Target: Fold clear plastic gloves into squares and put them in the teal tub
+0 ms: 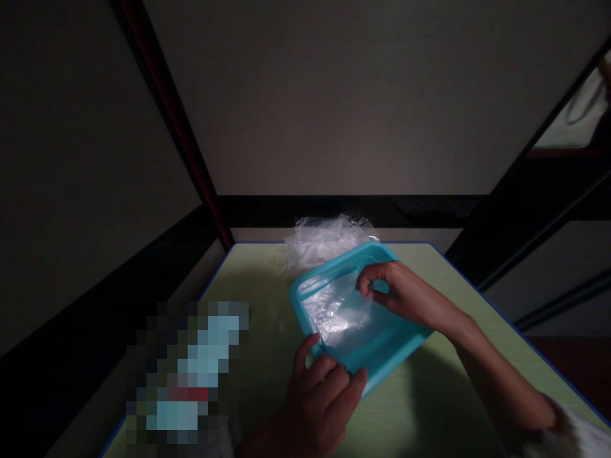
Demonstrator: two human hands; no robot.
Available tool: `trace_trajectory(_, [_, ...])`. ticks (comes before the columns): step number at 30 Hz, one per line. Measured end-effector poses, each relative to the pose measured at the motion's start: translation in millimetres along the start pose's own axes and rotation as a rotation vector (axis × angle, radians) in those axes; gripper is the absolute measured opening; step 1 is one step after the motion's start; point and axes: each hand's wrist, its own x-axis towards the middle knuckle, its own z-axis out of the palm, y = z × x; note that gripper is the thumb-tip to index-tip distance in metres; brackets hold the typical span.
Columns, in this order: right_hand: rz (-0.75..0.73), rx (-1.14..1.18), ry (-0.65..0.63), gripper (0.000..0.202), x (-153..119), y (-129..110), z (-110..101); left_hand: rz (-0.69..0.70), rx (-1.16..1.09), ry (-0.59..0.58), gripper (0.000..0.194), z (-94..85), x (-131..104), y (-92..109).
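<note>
A turquoise plastic tray (399,361) with raised sides is tilted over the table. At its near left corner my left hand (322,394) is closed on the rim, fingers bent over the edge. Inside lies a clear, crinkled plastic bag (337,318), shiny with reflected light. My right hand (396,291) reaches in from the right, thumb and index finger curled together in a pinch at the bag's upper right part. The exact contact at those fingertips is hard to see in the dim light.
Behind the tray, a loose heap of clear plastic bags (327,238) lies at the far edge of the pale green table (265,299), which has a blue border. A pixelated light-blue object (205,356) is at the left. Pale panels with dark framing enclose the back and left.
</note>
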Motion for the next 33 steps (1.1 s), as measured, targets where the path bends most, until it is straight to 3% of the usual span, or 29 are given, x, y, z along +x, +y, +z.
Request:
trace_trajectory(6, [-0.065, 0.061, 0.083, 0.018, -0.5, 1.6, -2.1, -0.005, 0.002, -0.016, 0.03, -1.6, 3.2, 0.9])
trace_trajectory(17, [-0.018, 0.272, -0.149, 0.022, 2.8, -3.1, -9.3, 0.009, 0.026, 0.017, 0.03, 0.6, 3.3, 0.1])
trace_trajectory(23, [-0.034, 0.335, -0.062, 0.027, 1.9, -1.8, -8.7, 0.012, 0.01, 0.033, 0.029, 1.4, 4.7, -0.3])
trace_trajectory(28, [-0.008, 0.328, -0.086, 0.021, 1.8, -9.2, -7.8, 0.015, 0.009, 0.022, 0.028, 1.3, 3.4, -1.8])
trace_trajectory(33, [0.03, 0.197, 0.062, 0.011, 4.0, -12.2, -3.2, 0.021, -0.005, 0.002, 0.03, -1.4, 3.5, -0.6])
